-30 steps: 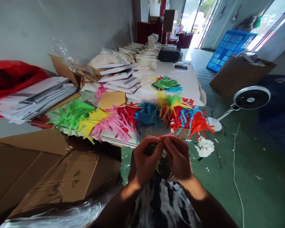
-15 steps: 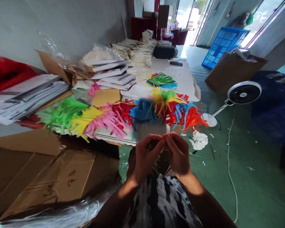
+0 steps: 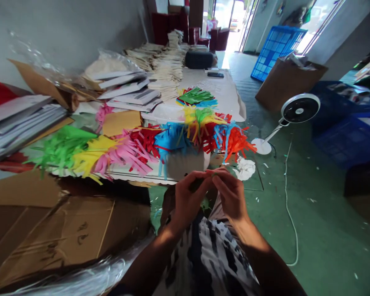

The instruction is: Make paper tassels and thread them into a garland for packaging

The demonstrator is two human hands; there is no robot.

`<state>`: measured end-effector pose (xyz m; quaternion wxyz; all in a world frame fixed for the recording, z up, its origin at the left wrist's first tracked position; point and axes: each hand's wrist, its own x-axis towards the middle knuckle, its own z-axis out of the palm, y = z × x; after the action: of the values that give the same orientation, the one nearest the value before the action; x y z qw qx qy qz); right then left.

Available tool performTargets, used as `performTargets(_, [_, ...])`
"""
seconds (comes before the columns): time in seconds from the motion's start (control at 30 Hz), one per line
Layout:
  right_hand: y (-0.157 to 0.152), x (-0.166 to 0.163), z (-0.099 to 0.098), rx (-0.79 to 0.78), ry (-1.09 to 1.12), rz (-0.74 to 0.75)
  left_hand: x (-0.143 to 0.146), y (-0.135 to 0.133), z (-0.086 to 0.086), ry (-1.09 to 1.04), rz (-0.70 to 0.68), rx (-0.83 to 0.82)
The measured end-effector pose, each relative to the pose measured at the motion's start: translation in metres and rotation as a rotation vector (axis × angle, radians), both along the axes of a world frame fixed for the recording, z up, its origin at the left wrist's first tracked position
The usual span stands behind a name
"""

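Note:
My left hand (image 3: 189,195) and my right hand (image 3: 231,193) meet fingertip to fingertip above my lap, just off the table's front edge. Both are closed in a pinch. What they pinch is too small to make out; a hint of green shows at the fingertips. Beyond them on the table lies a row of fringed paper tassels: green (image 3: 64,144), yellow (image 3: 94,154), pink (image 3: 126,152), blue (image 3: 172,139) and orange-red (image 3: 239,139). Red fringes sit between these. Farther back is a flat stack of fringed paper with green (image 3: 199,95) on top.
Stacks of white packets (image 3: 135,92) and a tan envelope (image 3: 121,122) lie on the table's left. A large cardboard box (image 3: 80,222) stands at lower left. On the right are a white fan (image 3: 300,110), its cord, crumpled white paper (image 3: 245,168) and a blue crate (image 3: 276,51).
The view has turned slightly right, so the table and its contents sit farther left. My hands stay pinched together at nearly the same spot, with a hint of green now showing between the fingertips.

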<state>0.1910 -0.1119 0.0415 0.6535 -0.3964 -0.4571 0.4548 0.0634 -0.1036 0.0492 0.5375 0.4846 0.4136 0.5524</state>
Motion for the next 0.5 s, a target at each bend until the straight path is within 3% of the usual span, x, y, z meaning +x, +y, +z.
performTargets(0.17, [-0.009,0.024,0.011,-0.005,-0.137,-0.116,0.003,-0.006,0.000,0.105,-0.115,0.007])
performTargets(0.3, [-0.016,0.033,0.019,0.035,-0.306,-0.121,0.001,-0.010,0.004,0.141,-0.295,0.132])
performTargets(0.4, [-0.021,0.034,0.021,0.007,-0.279,-0.048,0.000,-0.012,0.005,0.232,-0.368,0.178])
performTargets(0.5, [-0.024,0.035,0.024,-0.028,-0.183,-0.090,-0.003,-0.015,0.004,0.249,-0.421,0.144])
